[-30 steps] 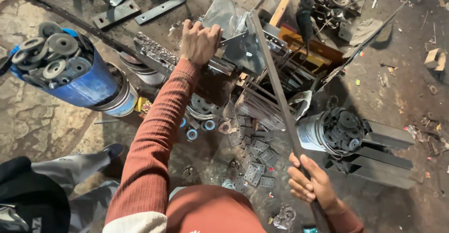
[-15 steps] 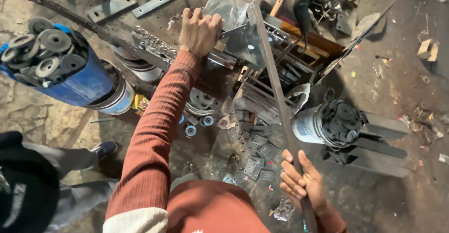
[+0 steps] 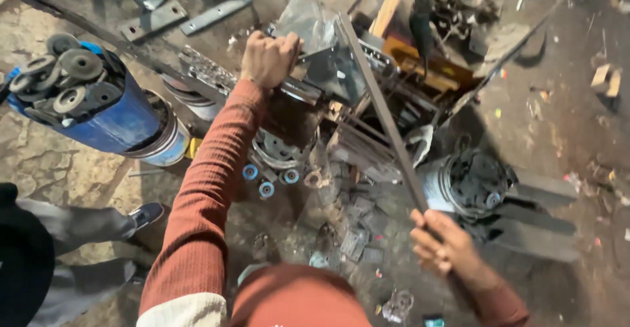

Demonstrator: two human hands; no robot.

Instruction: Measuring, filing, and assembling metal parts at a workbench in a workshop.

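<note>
— What sort of place is this?
— A metal workshop: a grimy concrete floor (image 3: 59, 163) strewn with scrap plates (image 3: 357, 235), a blue drum (image 3: 115, 113) topped with steel wheels (image 3: 65, 81), and a long metal bar (image 3: 384, 113) at a press-like machine (image 3: 341, 71).

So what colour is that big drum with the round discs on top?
Blue drum, seen in the head view.

Blue drum (image 3: 121, 120) topped with grey discs (image 3: 62, 81) at left, small blue rollers (image 3: 266, 181) on the floor below it, flat metal plates (image 3: 213, 15) at top, yellow frame (image 3: 433, 71), cylindrical motor (image 3: 469, 186) at right, wood scrap (image 3: 605, 79) beyond.
</note>
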